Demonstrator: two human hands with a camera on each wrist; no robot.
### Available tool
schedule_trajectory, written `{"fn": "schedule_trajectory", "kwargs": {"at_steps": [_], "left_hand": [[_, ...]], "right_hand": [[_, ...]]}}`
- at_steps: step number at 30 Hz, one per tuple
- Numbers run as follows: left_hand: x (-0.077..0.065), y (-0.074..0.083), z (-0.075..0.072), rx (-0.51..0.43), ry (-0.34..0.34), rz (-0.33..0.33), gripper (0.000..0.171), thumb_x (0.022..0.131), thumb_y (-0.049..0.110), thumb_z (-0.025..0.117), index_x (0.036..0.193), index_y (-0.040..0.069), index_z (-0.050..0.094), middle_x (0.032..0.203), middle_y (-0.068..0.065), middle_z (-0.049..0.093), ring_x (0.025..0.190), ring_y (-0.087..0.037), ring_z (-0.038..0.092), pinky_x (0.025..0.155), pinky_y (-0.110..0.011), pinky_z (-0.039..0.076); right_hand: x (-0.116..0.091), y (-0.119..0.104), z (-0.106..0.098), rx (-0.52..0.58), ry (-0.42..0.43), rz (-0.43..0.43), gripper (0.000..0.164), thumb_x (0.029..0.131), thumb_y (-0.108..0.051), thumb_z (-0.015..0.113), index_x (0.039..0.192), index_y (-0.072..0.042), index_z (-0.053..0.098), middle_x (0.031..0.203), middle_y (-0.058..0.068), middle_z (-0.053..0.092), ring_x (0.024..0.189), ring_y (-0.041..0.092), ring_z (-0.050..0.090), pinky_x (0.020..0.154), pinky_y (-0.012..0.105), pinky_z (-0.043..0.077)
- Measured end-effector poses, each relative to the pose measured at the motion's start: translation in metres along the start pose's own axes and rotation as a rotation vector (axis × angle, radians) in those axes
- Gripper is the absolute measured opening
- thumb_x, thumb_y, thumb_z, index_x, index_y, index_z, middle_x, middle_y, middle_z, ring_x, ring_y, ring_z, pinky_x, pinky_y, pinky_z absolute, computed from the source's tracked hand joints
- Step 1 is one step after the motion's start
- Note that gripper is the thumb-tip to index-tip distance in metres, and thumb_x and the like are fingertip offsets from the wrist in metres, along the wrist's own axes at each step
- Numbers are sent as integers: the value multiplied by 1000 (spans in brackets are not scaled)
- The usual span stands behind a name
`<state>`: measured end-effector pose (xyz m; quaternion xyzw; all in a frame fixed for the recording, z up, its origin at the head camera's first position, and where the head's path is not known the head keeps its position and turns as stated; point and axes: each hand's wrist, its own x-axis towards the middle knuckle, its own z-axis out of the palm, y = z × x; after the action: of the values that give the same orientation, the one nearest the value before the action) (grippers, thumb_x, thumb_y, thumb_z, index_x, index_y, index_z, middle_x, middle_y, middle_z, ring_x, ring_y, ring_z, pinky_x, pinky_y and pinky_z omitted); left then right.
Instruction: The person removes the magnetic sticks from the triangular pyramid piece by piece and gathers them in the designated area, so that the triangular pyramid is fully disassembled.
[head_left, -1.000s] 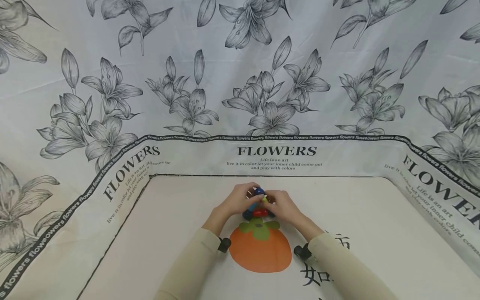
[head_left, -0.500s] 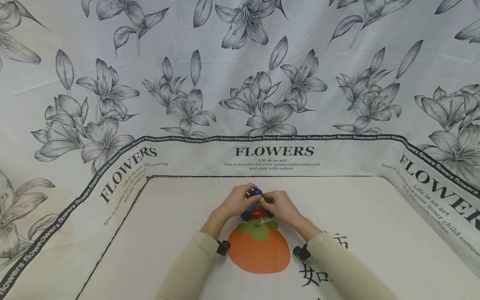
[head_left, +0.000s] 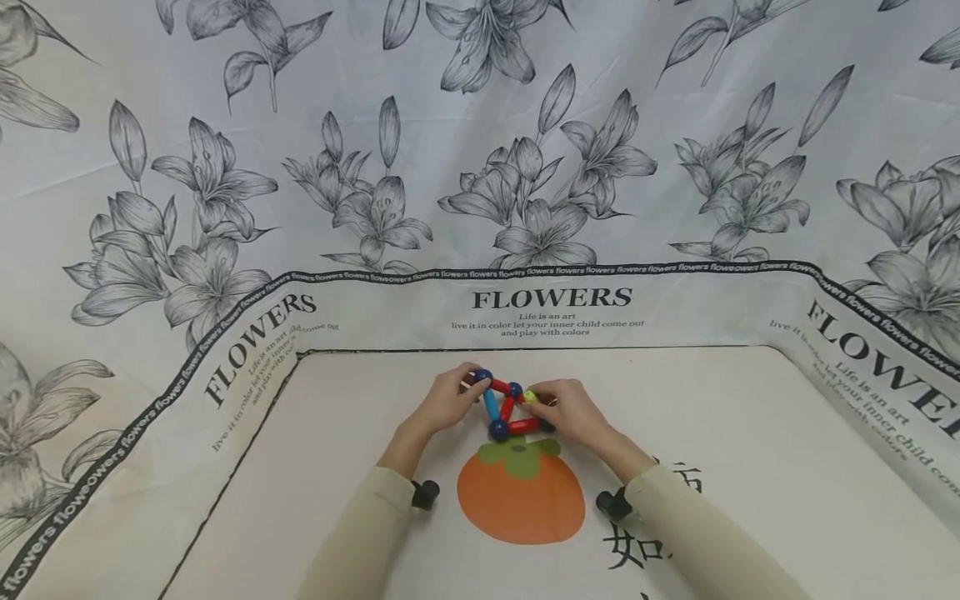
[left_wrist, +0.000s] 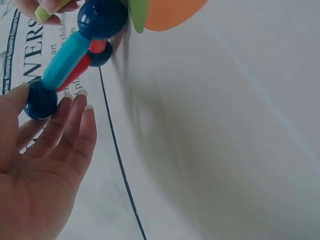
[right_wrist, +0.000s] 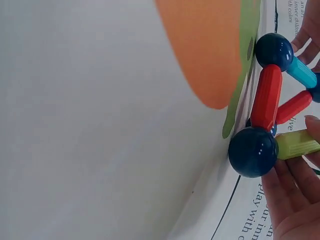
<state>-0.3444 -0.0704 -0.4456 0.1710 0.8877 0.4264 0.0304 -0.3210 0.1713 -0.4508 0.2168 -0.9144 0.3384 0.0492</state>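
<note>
A magnetic stick-and-ball frame of dark blue balls and red, light blue and yellow-green rods stands on the table just above the printed persimmon. My left hand [head_left: 444, 403] pinches the upper-left blue ball [left_wrist: 41, 100] between thumb and fingers. From that ball a light blue rod [left_wrist: 66, 60] slants down to a lower ball [head_left: 498, 430]. My right hand [head_left: 572, 414] holds the yellow-green rod [right_wrist: 298, 144], whose end meets another blue ball [right_wrist: 253, 152]. A red rod [right_wrist: 267, 97] joins two balls along the base. The right fingers partly cover the frame's right side in the head view.
An orange persimmon print [head_left: 521, 500] lies flat on the white table surface [head_left: 337, 433], with black characters [head_left: 633, 546] at its right. Behind rises a floral cloth [head_left: 517, 183] with a lettered border. Dark wrist cameras [head_left: 426, 494] sit at both cuffs.
My left hand has moved left, carrying the upper blue ball outward. The light blue rod now leans left, and a red rod shows between two upper balls. The right hand has stayed nearly in place.
</note>
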Motion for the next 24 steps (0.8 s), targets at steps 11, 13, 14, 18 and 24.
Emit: {"fn": "schedule_trajectory", "kwargs": {"at_steps": [11, 13, 14, 18, 24], "left_hand": [[-9, -9, -3, 78, -39, -52, 39, 103, 36, 62, 129, 8, 67, 114, -5, 69, 103, -20, 61, 82, -32, 57], [-11, -10, -3, 75, -41, -42, 38, 103, 36, 63, 128, 7, 67, 113, -5, 69, 103, -21, 61, 85, -33, 57], [-12, -11, -4, 73, -40, -39, 38, 103, 36, 63, 127, 7, 67, 113, -5, 69, 103, -21, 61, 86, -33, 57], [-16, -12, -6, 67, -31, -40, 37, 101, 35, 65, 127, 8, 67, 111, -5, 69, 103, -21, 61, 89, -36, 56], [-22, -15, -6, 84, -51, -47, 35, 100, 36, 67, 125, 11, 67, 109, -4, 69, 102, -21, 61, 88, -37, 56]], "right_hand": [[-12, 9, -15, -61, 50, 43, 21, 92, -19, 77, 107, -5, 77, 92, 2, 69, 81, 16, 60, 68, 30, 51], [-14, 9, -19, -56, 50, 45, 19, 93, -18, 76, 106, -5, 77, 94, 4, 70, 81, 17, 62, 69, 29, 51], [-15, 10, -21, -45, 51, 49, 18, 93, -17, 75, 106, -5, 76, 96, 5, 71, 82, 17, 63, 69, 29, 52], [-20, 12, -29, 17, 49, 80, 14, 95, -15, 72, 105, -5, 74, 97, 4, 73, 84, 18, 68, 72, 31, 55], [-30, 20, -38, 63, 41, 98, 14, 96, -15, 70, 103, -4, 71, 96, 5, 73, 86, 20, 69, 79, 38, 56]]}}
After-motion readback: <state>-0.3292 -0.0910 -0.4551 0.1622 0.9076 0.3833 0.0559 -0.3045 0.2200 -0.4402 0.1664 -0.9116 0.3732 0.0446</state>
